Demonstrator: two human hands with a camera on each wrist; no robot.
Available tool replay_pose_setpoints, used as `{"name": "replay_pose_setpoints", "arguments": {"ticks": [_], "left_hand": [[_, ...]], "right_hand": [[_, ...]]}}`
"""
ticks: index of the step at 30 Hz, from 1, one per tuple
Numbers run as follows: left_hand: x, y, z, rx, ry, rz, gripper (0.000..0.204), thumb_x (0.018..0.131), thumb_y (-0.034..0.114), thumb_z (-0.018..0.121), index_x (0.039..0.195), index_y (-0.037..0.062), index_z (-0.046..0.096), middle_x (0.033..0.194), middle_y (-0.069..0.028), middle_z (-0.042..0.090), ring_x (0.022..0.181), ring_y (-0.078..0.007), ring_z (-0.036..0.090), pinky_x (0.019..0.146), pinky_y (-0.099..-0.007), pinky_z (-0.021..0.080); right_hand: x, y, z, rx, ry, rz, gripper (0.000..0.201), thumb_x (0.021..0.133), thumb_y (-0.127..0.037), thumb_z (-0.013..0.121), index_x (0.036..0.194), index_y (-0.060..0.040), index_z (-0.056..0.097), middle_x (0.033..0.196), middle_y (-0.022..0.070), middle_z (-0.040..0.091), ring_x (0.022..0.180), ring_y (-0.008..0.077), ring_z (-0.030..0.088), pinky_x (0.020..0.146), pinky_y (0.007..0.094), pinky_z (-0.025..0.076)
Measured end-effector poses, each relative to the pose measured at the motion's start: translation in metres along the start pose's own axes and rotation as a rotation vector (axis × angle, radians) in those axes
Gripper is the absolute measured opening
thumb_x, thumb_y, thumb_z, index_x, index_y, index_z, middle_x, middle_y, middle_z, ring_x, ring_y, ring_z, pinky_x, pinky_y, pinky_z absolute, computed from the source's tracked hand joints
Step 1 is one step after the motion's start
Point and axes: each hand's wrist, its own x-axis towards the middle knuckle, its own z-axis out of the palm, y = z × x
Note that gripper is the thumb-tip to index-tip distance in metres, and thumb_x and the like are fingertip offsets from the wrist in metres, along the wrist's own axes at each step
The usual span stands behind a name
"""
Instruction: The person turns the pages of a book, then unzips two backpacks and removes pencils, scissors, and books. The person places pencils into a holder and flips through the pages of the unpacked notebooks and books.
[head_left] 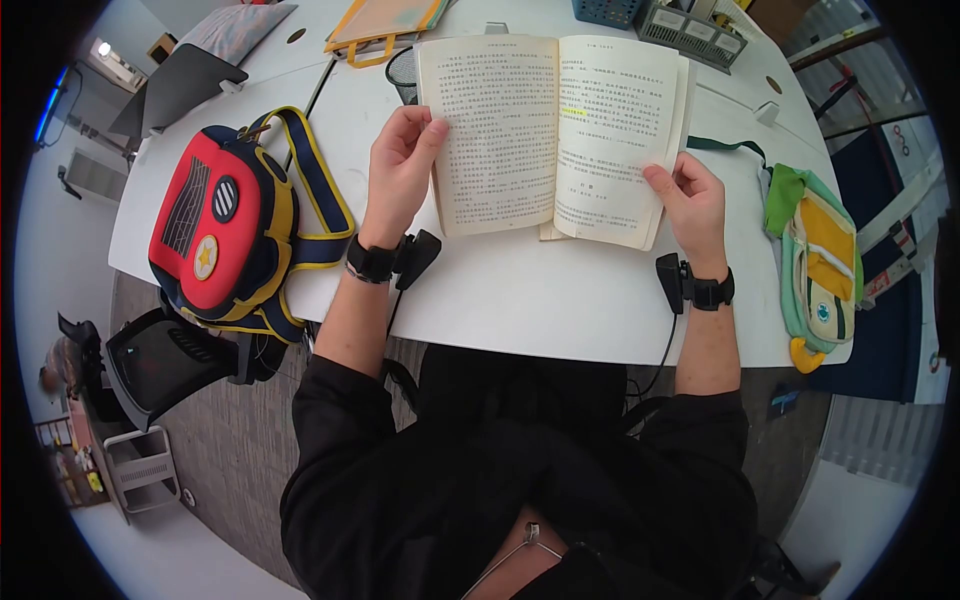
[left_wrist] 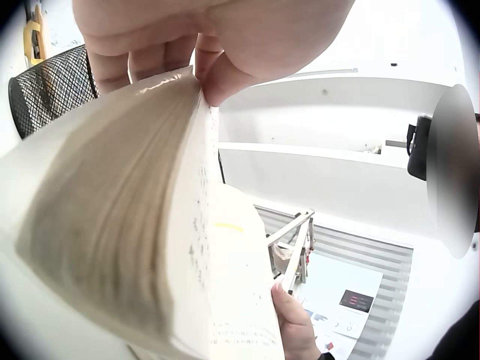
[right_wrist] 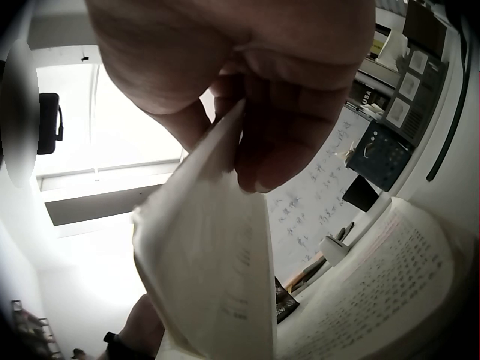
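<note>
An open paperback book point(head_left: 500, 150) is held up over the white table, its printed pages facing the person. One line on the right page carries a yellow highlight point(head_left: 573, 113). The left hand point(head_left: 402, 165) grips the book's left edge, thumb on the page and fingers behind; the left wrist view shows the thick page block point(left_wrist: 112, 195) beneath that hand. At the right edge, the right hand point(head_left: 693, 205) pinches paper between thumb and fingers. In the right wrist view, the pinched pages point(right_wrist: 217, 255) stand on edge, and another printed page point(right_wrist: 382, 292) curves away beside them.
A red and navy backpack point(head_left: 213, 220) sits on the table point(head_left: 500, 310) at left, a green and yellow bag point(head_left: 825, 255) at right. Behind the book are a black mesh holder point(head_left: 402, 78), an orange-edged bag point(head_left: 385, 25), a grey basket point(head_left: 690, 45) and a blue basket point(head_left: 605, 10).
</note>
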Motion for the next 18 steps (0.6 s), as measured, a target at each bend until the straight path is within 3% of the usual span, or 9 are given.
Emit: {"name": "replay_pose_setpoints", "arguments": {"ticks": [4,6,9,18], "left_hand": [[-0.001,0.001,0.001,-0.017,-0.006,0.01,0.016,0.097,0.017,0.058,0.1,0.0016,0.055,0.091,0.0008,0.062,0.083,-0.0045,0.056,0.075,-0.0193,0.045],[-0.002,0.0,0.0,-0.027,-0.02,0.006,0.017,0.097,0.019,0.058,0.102,0.0025,0.056,0.092,0.001,0.062,0.085,-0.0054,0.055,0.079,-0.0216,0.043],[-0.003,0.001,0.001,-0.028,-0.028,0.018,0.017,0.097,0.019,0.058,0.101,0.0028,0.056,0.092,0.0011,0.062,0.085,-0.0053,0.055,0.079,-0.0213,0.043],[-0.003,0.001,0.001,-0.033,-0.041,0.036,0.015,0.097,0.016,0.058,0.099,0.0017,0.054,0.092,-0.0009,0.062,0.086,-0.006,0.056,0.078,-0.0211,0.046]], "right_hand": [[0.002,0.002,0.0,0.013,-0.01,-0.03,0.023,0.09,-0.012,0.067,0.104,0.0025,0.056,0.091,0.0066,0.068,0.078,0.0082,0.062,0.07,0.0202,0.05],[0.001,0.001,0.004,0.029,0.061,-0.09,0.035,0.09,-0.008,0.066,0.117,0.0004,0.045,0.094,0.0114,0.068,0.082,0.0106,0.064,0.072,0.0223,0.052],[0.001,0.002,0.004,0.044,0.092,-0.098,0.042,0.09,-0.005,0.065,0.121,-0.0019,0.037,0.095,0.0146,0.069,0.085,0.0117,0.065,0.074,0.0232,0.053],[0.002,-0.008,0.008,0.032,0.034,-0.109,0.055,0.091,-0.008,0.064,0.136,0.0,0.034,0.099,0.0127,0.069,0.089,0.0127,0.065,0.078,0.0242,0.052]]}}
